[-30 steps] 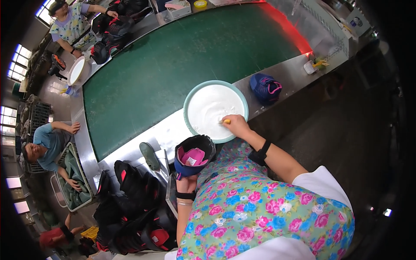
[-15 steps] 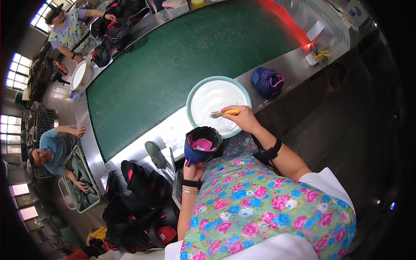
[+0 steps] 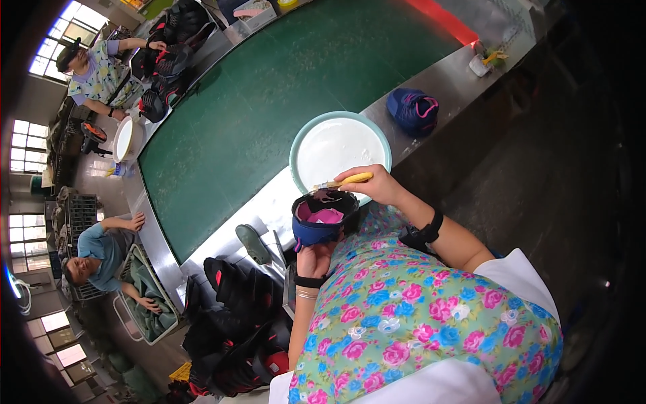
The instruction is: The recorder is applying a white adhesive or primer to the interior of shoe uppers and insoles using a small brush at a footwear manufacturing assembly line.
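Observation:
My left hand (image 3: 315,258) holds up a blue shoe upper (image 3: 313,232) with a pink lining and a black edge, its opening facing upward. Between the fingers of my right hand (image 3: 374,184) is a brush (image 3: 354,178) with a yellow handle. The bristles touch the black edge of the upper, where a whitish smear shows. Just beyond both hands stands a round basin (image 3: 301,132) with a pale green rim, holding thick white paste. Another blue shoe upper (image 3: 412,112) with pink trim sits on the metal ledge right of the basin.
A green conveyor belt (image 3: 269,101) runs past the metal ledge. Black and red shoe uppers (image 3: 235,330) pile up at my left, near a dark green shoe form (image 3: 252,244). Two co-workers are across the belt, one beside a white basin (image 3: 125,140). A small white container (image 3: 480,65) stands far right.
The brush has moved from over the white paste to the edge of the upper. My left hand has shifted slightly right with the upper. The whole view has tilted a little.

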`<state>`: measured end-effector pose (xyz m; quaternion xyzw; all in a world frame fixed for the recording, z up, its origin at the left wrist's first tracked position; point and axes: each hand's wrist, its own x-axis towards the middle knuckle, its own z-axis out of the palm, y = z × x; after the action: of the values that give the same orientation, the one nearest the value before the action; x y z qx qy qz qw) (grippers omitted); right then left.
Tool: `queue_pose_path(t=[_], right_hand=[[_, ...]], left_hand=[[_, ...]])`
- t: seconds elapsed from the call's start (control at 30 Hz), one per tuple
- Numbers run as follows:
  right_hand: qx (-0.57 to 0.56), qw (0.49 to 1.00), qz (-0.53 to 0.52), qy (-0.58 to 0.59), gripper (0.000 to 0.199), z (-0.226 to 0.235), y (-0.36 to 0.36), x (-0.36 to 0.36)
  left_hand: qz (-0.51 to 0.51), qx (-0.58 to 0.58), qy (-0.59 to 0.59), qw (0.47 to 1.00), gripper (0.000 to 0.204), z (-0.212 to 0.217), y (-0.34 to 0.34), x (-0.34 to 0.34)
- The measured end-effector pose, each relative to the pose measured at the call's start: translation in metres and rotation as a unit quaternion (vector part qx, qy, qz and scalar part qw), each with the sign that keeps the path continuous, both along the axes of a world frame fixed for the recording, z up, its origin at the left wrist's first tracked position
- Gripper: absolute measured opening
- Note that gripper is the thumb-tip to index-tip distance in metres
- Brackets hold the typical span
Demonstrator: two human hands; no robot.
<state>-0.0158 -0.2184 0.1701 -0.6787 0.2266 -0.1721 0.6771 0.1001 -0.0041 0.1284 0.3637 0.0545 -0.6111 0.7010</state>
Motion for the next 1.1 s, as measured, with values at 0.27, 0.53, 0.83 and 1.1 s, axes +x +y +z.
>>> queue_pose_path(t=[0.27, 0.53, 0.83, 1.1], right_hand=[[-0.009, 0.997, -0.060, 0.051, 0.020, -0.025, -0.006, -0.012], [0.039, 0.983, -0.178, -0.003, 0.020, -0.040, -0.026, -0.027], [0.000, 0.968, -0.239, 0.071, 0.019, -0.053, -0.033, -0.043], [-0.006, 0.961, -0.261, 0.094, 0.020, -0.059, -0.035, -0.050]], left_hand=[[0.033, 0.035, -0.026, 0.999, 0.042, 0.006, -0.002, 0.013], [-0.009, 0.042, -0.188, 0.981, 0.044, 0.021, -0.030, 0.031], [-0.104, 0.012, -0.458, 0.883, 0.050, 0.030, -0.067, 0.029], [-0.086, 0.039, -0.426, 0.900, 0.049, 0.032, -0.078, 0.026]])
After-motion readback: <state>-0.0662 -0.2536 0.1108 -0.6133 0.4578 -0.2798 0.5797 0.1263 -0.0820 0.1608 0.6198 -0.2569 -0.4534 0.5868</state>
